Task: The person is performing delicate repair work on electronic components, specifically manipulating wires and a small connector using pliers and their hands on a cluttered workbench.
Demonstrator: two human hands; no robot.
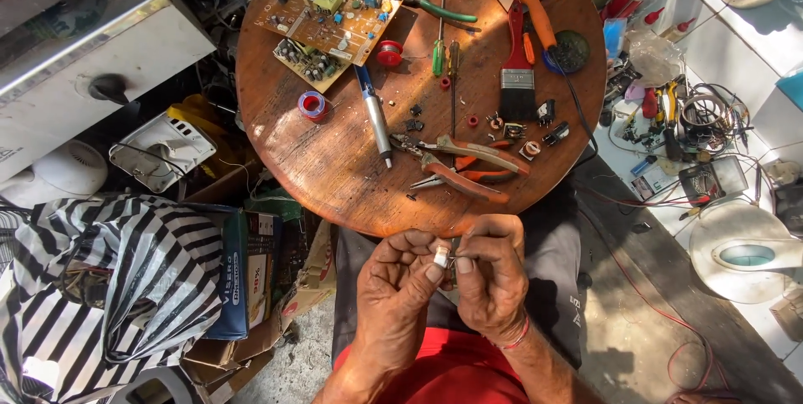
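I see both hands together below the desk (335, 178) edge, my left hand (400, 287) and right hand (492, 274) pinching a small white part (441, 255) between the fingertips. On the desk just beyond lie pliers (460, 171), a pen-shaped tool (375, 115), a brush (517, 69) and circuit boards (330, 11). Nothing blocks the hands.

Both hands (447, 274) pinch a small white part (441, 255) below the round wooden table (335, 170).

Worn wood, bright metal, gloss plastic

We see a scuffed, semi-glossy wooden round table (335, 161), at twelve o'clock a matt brown circuit board (328, 11), and orange-plastic-handled steel pliers (456, 168).
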